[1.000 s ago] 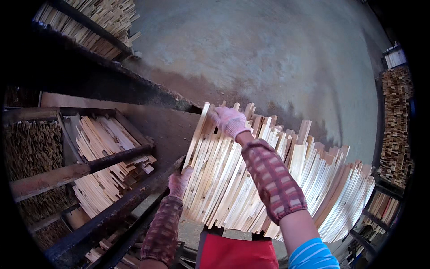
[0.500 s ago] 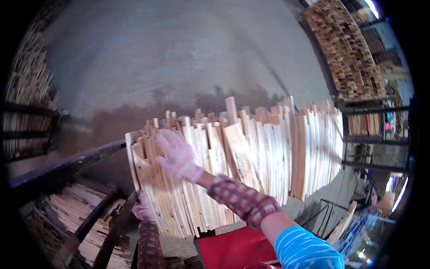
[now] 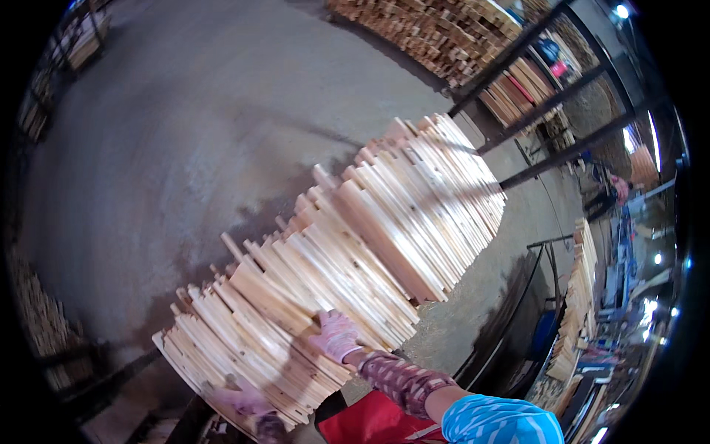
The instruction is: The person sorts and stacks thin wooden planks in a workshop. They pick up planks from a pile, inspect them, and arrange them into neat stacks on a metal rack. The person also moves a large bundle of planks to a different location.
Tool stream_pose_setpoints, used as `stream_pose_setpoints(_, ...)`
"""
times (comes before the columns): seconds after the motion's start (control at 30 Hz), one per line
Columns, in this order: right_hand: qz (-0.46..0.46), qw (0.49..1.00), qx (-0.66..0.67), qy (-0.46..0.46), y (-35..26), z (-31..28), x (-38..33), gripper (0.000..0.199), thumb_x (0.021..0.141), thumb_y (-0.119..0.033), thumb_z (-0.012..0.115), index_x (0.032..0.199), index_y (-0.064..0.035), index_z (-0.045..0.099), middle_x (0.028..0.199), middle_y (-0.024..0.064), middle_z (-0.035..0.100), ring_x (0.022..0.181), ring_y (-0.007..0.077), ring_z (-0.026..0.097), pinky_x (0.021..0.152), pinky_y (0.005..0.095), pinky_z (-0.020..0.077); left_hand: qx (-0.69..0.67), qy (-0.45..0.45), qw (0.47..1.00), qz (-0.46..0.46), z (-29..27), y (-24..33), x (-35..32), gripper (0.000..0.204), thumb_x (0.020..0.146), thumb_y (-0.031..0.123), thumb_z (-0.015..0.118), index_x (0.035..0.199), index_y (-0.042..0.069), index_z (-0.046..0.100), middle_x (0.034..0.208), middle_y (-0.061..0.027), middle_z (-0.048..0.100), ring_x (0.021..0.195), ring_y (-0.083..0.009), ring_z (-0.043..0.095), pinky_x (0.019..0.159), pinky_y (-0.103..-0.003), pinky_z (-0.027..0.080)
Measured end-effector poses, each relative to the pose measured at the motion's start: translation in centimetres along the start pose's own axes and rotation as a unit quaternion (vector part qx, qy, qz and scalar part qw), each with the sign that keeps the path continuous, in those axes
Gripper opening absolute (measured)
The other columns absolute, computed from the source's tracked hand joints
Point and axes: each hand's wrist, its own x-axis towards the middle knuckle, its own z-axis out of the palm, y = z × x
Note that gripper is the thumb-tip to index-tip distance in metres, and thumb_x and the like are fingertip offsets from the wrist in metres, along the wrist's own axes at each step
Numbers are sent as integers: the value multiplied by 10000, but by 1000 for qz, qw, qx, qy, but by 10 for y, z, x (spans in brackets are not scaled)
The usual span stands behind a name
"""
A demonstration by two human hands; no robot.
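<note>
A long row of pale wooden strips [image 3: 355, 259], packed side by side with uneven ends, runs from the lower left to the upper right. My right hand [image 3: 338, 337], in a light pink glove, rests on the near part of the strips with its fingers apart. Near the row's lower left end, my left hand [image 3: 240, 398] lies over the strips in a matching glove. It is blurred, but its thumb and fingers look spread. Neither hand visibly grips a strip. Checked sleeve covers show on both forearms.
A dark metal frame [image 3: 543, 122] stands at the row's far end. Stacked wood [image 3: 436, 37] lies behind it. Something red [image 3: 370, 418] sits below my right forearm. More strips [image 3: 580, 288] lie at the right, and another person [image 3: 614, 191] is in the distance.
The view has swung to the right, so the row now slants. My right hand has moved from the row's left end toward its near edge. My left hand has come up over the strips.
</note>
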Motion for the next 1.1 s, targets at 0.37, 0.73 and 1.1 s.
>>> stream_pose_setpoints(0.37, -122, 977, 172, -31, 85, -41, 23, 309, 904, -271, 592, 1135, -66, 581, 1099, 184, 656, 993, 380, 648, 842, 471, 525, -179, -291, 924, -171, 158, 242, -136, 602, 900, 144, 679, 1396, -14, 376, 1080, -155, 594, 854, -225, 602, 690, -370, 548)
stream_pose_setpoints(0.73, -155, 943, 212, 205, 246, -171, 41, 268, 913, -242, 552, 1121, -83, 609, 1015, 150, 627, 951, 377, 624, 844, 471, 511, -329, -549, 737, -219, 339, 321, -216, 486, 1007, 370, 505, 1406, 112, 397, 1166, -114, 577, 961, -278, 620, 782, -382, 558)
stream_pose_setpoints(1.1, 299, 882, 363, 35, 497, -52, -242, 437, 871, -374, 541, 1164, -92, 699, 1135, 185, 699, 1083, 397, 641, 935, 480, 493, 37, -776, 593, -211, 131, 317, -397, 335, 972, 355, 573, 1199, 109, 557, 1053, -102, 618, 967, -275, 603, 822, -391, 520)
